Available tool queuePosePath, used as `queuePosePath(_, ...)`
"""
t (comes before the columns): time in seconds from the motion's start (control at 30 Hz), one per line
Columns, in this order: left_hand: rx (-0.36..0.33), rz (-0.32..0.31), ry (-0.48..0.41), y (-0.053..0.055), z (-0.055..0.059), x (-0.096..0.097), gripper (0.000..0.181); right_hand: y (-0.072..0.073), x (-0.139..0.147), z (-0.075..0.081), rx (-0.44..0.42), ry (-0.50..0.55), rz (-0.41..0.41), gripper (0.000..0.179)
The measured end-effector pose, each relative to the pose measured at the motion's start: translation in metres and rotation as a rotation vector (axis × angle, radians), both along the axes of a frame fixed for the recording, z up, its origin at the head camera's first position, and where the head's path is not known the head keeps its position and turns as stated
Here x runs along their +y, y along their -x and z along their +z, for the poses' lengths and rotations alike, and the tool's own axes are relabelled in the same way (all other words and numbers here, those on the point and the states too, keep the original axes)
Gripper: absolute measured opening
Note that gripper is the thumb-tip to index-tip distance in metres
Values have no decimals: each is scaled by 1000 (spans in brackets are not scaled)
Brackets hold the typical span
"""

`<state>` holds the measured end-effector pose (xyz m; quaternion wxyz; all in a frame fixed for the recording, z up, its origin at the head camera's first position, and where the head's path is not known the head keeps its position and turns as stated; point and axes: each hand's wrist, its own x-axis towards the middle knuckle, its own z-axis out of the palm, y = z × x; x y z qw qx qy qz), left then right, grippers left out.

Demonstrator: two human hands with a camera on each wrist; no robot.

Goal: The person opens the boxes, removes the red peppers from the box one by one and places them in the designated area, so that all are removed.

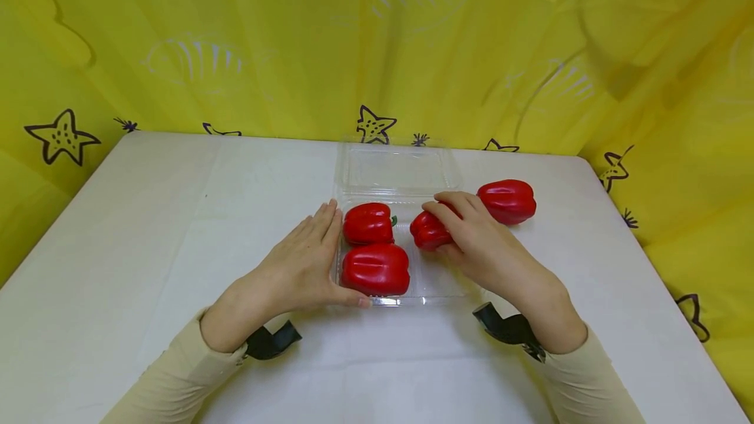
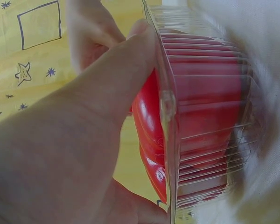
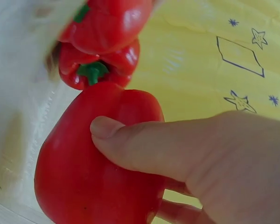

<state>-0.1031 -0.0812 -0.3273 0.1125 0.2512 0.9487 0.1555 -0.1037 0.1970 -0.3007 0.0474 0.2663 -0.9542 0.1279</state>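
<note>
A clear plastic clamshell container [image 1: 432, 285] lies on the table with its lid folded back. Two red bell peppers sit in its left half, a rear one [image 1: 366, 224] with a green stem and a front one [image 1: 376, 269]. My left hand [image 1: 303, 264] rests along the container's left side, fingers straight, with its thumb on the front rim. Over the right half, my right hand [image 1: 491, 244] grips a third red bell pepper [image 3: 93, 163] between thumb and fingers. Whether this pepper touches the container's bottom, I cannot tell.
Another red bell pepper [image 1: 509, 201] lies on the white table [image 1: 147, 247], just behind my right hand. The transparent lid [image 1: 397, 169] reaches back toward the yellow curtain [image 1: 294, 38] at the table's far edge.
</note>
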Motion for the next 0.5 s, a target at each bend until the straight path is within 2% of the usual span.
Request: queuePosePath(0.5, 17, -5, 2, 0, 0, 1, 130, -1, 13, 13, 45, 66, -20, 63)
